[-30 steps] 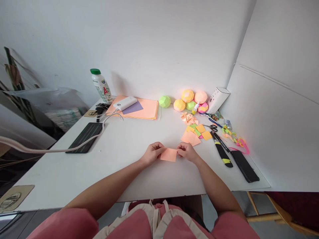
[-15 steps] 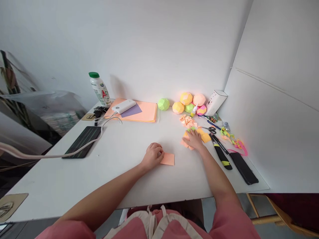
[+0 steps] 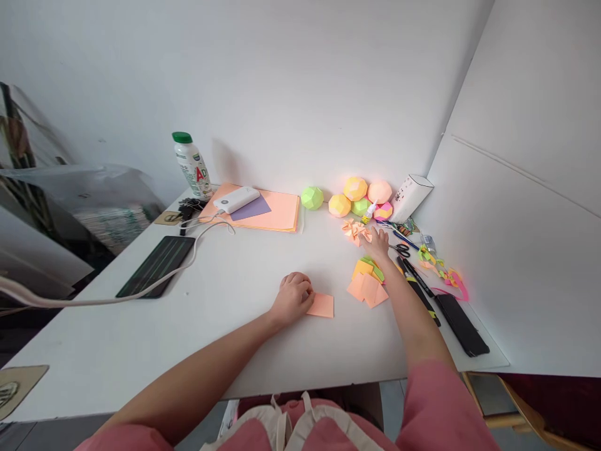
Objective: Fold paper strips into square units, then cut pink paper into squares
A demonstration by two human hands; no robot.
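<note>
Our right hand has moved from the square papers, now nearer us, to the heap of peach pieces, fingers apart. This leaves only our left hand at the small peach sheet on the table, fingers curled together; we cannot tell whether they pinch it. Glue bottle and scissors may crowd our reach.

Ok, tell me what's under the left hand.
A small peach paper lies partly under the left hand; its right part shows on the white table. The hand covers the left part, so that edge, and anything else beneath the palm, cannot be seen.
</note>
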